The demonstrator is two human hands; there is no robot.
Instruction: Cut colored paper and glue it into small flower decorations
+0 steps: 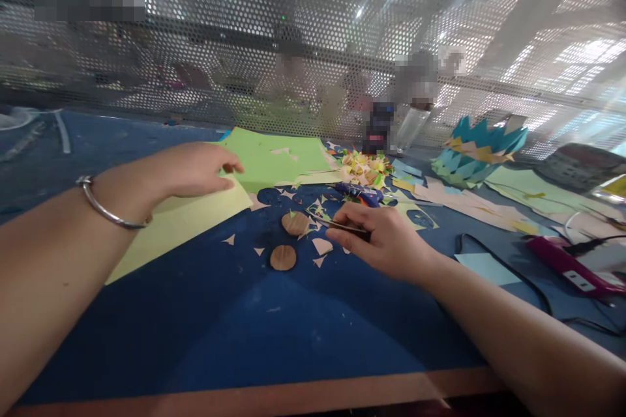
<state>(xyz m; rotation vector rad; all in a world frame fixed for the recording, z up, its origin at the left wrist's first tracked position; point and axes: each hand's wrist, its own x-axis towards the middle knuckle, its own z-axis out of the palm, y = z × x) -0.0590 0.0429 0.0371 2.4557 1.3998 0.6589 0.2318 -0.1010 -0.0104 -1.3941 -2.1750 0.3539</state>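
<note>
My left hand (200, 168), with a metal bangle at its wrist, is over the far edge of a pale yellow sheet of paper (186, 225). Its thumb and fingers are curled but apart, and the thumb seems to touch the sheet. Behind it lies a light green sheet (278, 156). My right hand (379, 238) grips a pair of scissors (355, 230) by the handle, blades pointing left. Near the blade tips lie two round brown discs (283, 258) and small pale paper scraps (321, 247). A dark blue glue gun (359, 193) lies just beyond my right hand.
A pile of colourful paper cuttings (366, 168) lies ahead, with a teal paper crown (482, 150) to its right. Paper strips (469, 199), a magenta power strip (572, 267) and a black cable (518, 267) are at right. A perforated metal screen (313, 45) stands behind the blue table (220, 339).
</note>
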